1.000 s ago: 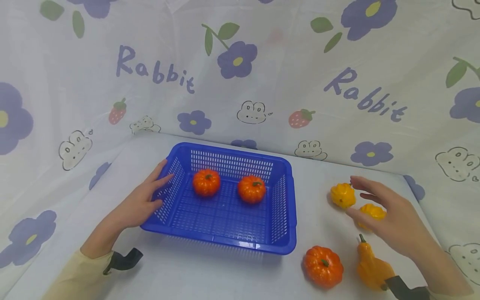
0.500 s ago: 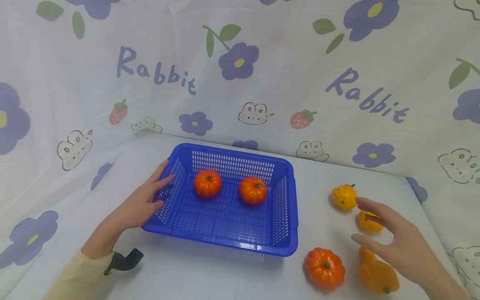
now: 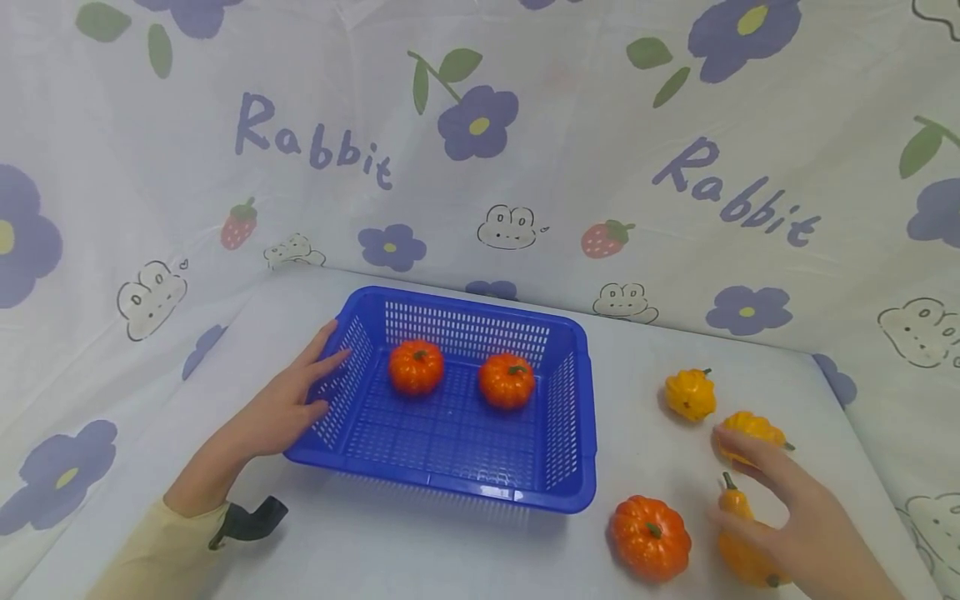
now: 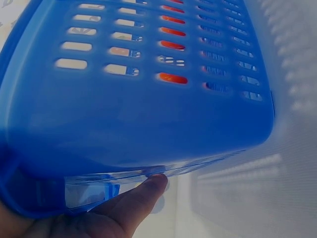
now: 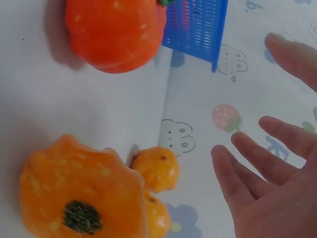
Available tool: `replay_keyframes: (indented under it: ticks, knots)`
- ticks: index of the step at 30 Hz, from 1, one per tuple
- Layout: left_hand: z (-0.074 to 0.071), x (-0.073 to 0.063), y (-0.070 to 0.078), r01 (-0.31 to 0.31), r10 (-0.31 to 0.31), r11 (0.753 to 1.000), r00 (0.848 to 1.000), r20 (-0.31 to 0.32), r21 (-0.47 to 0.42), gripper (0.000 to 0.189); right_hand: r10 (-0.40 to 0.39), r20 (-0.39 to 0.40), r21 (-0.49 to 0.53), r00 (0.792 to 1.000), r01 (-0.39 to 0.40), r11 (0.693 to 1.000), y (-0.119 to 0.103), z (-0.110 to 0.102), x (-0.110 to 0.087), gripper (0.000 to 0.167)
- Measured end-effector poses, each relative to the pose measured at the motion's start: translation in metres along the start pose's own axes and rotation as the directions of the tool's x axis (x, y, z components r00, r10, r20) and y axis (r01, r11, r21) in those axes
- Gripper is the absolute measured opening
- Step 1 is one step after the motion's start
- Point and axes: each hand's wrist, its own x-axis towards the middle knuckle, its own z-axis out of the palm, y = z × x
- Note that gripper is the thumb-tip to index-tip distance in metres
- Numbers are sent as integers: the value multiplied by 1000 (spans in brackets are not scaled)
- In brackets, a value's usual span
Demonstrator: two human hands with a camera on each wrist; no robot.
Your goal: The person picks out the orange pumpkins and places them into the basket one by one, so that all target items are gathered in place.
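Note:
My left hand (image 3: 281, 408) rests on the left rim of a blue plastic basket (image 3: 420, 483), its fingers spread and fairly straight. In the left wrist view, one fingertip (image 4: 157, 181) lies against the basket's outer wall. Two small orange pumpkins (image 3: 416, 367) sit inside the basket. My right hand (image 3: 810, 517) is over a pear-shaped yellow-orange gourd (image 3: 738, 500), partly hiding it, with fingers parted and nothing between them. Its fingertips overlap a bumpy yellow gourd (image 3: 757, 427) in the head view. In the right wrist view, the hand (image 5: 277, 183) is apart from the gourds.
Another orange pumpkin (image 3: 650, 538) lies right of the basket on the white table (image 3: 450, 558). Farther back is a second small yellow gourd (image 3: 691, 395). A patterned curtain (image 3: 570, 167) with flowers and rabbits hangs behind the table.
My right hand has drawn back toward me from the small yellow gourds to over the pear-shaped gourd. The left hand and basket have stayed put.

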Motion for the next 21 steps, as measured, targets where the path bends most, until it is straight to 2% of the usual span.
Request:
replay_keyframes:
  ticks: [6, 9, 14, 21]
  knots:
    - [0, 0, 0, -7, 7, 1000, 1000, 4, -7, 70, -50, 8, 14, 999, 50, 999, 4, 8, -3, 91]
    - [0, 1, 0, -3, 3, 1000, 1000, 6, -9, 70, -45, 32, 16, 998, 45, 999, 5, 14, -4, 89]
    - [0, 1, 1, 8, -8, 1000, 1000, 8, -6, 70, -9, 79, 19, 997, 7, 1000, 3, 28, -4, 91]
    - [0, 1, 1, 16, -16, 1000, 1000, 12, -8, 70, 95, 152, 11, 984, -98, 995, -6, 45, -1, 102]
